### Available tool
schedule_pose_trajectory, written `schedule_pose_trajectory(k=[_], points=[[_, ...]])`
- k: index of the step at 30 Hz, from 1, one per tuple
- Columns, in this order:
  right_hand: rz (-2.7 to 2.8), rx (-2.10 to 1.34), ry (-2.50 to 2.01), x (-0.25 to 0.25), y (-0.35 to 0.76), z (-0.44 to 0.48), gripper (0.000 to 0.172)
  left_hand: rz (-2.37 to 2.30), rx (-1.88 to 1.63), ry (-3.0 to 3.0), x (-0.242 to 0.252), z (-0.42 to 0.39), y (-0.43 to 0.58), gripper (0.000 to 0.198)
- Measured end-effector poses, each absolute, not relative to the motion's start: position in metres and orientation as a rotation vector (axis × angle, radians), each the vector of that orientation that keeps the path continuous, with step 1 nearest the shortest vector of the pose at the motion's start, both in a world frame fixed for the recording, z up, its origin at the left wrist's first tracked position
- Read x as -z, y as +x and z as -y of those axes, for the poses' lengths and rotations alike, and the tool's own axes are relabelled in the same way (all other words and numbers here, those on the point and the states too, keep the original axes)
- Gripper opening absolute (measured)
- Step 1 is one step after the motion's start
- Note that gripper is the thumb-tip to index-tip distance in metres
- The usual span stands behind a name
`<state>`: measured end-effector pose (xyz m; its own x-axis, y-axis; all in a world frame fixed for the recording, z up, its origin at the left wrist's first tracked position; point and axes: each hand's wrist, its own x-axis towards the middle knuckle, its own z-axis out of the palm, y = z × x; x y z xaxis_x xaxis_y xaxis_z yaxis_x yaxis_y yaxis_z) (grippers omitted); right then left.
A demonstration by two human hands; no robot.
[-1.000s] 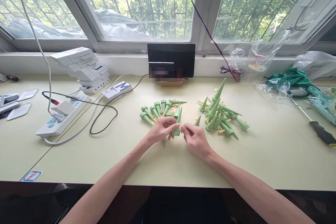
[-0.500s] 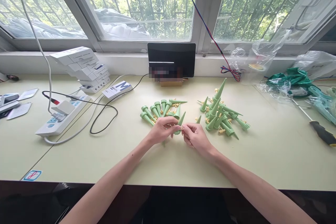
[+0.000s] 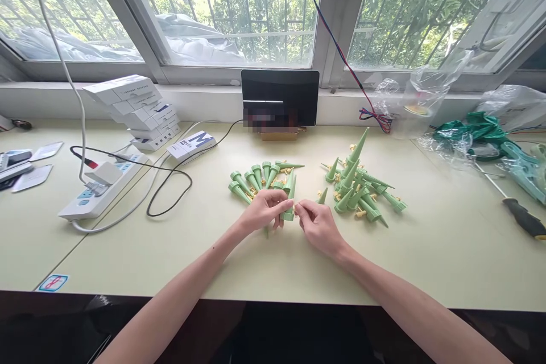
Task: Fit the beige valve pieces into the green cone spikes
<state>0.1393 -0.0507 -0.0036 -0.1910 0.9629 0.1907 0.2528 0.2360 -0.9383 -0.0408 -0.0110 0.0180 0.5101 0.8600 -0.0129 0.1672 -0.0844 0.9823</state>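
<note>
My left hand [image 3: 268, 210] is closed around a green plastic watering spike [image 3: 290, 205], its point upward and its wide ribbed end below. Close beside it, my right hand [image 3: 318, 224] pinches at the small yellow valve on the spike's side, mostly hidden by the fingertips. Behind my left hand, several like spikes [image 3: 256, 173] lie fanned out, some partly covered by the hand. To the right of my right hand is a loose pile of more green spikes [image 3: 350, 196] with yellow valves, and a single spike [image 3: 322, 196] lies between pile and hand.
A dark screen [image 3: 280, 94] stands at the back by the window. On the left are a power strip [image 3: 104, 190], a looping black cable [image 3: 183, 173] and stacked white boxes [image 3: 136, 108]. A screwdriver [image 3: 522, 217] and plastic bags [image 3: 447, 125] lie at the right.
The held spike has turned from leaning right to nearly upright, showing its ribbed end more. My fingers have shifted slightly around it; the other spikes stay put.
</note>
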Motion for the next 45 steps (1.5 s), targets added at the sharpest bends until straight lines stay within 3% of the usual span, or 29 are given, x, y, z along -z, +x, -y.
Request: schedule_pose_trajectory(k=[18, 38, 45], points=[[1.531, -1.168, -1.139, 0.0019, 0.1400, 0.0487, 0.039, -0.888, -0.876, 1.717, -0.0088, 0.0083, -0.0396, 0.033], [1.605, -1.043, -1.161, 0.0008, 0.1391, 0.0499, 0.035, -0.846, -0.795, 1.614, -0.0090, 0.0058, -0.0420, 0.033], [1.617, -0.845, -1.104, 0.0019, 0.1351, 0.0517, 0.034, -0.770, -0.829, 1.556, -0.0101, 0.0064, -0.0390, 0.031]])
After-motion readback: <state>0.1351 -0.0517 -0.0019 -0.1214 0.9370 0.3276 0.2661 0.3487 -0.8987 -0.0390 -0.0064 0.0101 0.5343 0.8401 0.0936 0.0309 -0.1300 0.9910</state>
